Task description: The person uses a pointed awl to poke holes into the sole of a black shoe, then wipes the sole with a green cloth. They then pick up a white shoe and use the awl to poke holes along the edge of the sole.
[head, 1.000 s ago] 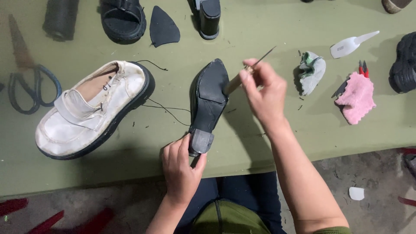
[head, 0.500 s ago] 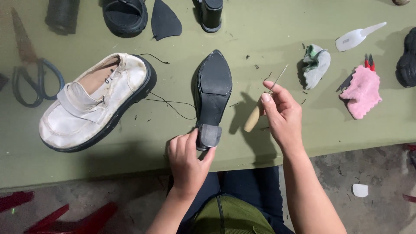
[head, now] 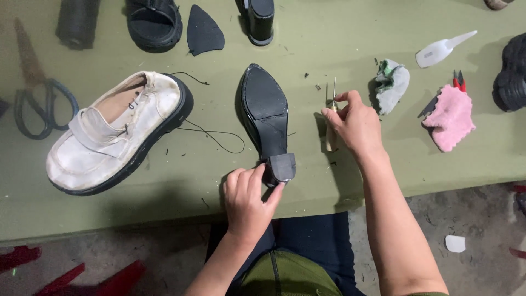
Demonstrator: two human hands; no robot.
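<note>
Green work table (head: pixel 329 33) is seen from above, littered with shoe-repair items.

White platform shoe (head: pixel 118 134) is laid on its side at left, black thread (head: pixel 216 137) trailing from it toward centre. Scissors (head: pixel 41 98) are seen at the far left edge. A black sandal (head: pixel 154 23), a dark cut sole piece (head: pixel 204 30) and a block-heeled boot (head: pixel 260 19) are lined along the top edge.

Black high-heeled shoe (head: pixel 266 112) is laid sole-up at table centre, pointed toe away from the person, heel block toward the near edge. It is steadied by the left hand (head: pixel 249 200): fingers curled loosely, thumb and fingertips touching the heel block, not a full clamp.

Right hand (head: pixel 356 123) is just beside the shoe on its right. Awl (head: pixel 331 123) with a wooden handle is pinched between thumb and forefinger, metal point up; the other fingers are half closed.

Further right: grey-green rag (head: pixel 392 85), pink cloth (head: pixel 449 118), red-handled nippers (head: pixel 457 81), white plastic scoop (head: pixel 441 49).

Handling, judged: the shoe is taken as light, with a stiff sole and a smooth, probably slippery face. It looks tippy when rested on its upper. Best held at the heel block or waist, not the toe. The awl is thin and sharp, so grip belongs on the handle.
</note>
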